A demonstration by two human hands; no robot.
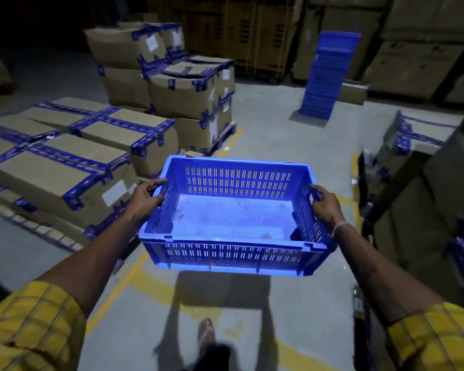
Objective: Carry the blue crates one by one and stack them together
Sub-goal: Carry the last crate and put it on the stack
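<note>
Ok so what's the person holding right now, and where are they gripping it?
A blue crate, empty and carried off the floor. The left hand grips its left short-side rim, and the right hand grips the right short-side rim.

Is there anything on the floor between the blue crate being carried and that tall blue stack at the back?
Nothing visible blocks it. Bare grey concrete floor runs from the held blue slotted plastic crate to the tall stack of blue crates. The taped cardboard boxes sit left of that path.
</note>
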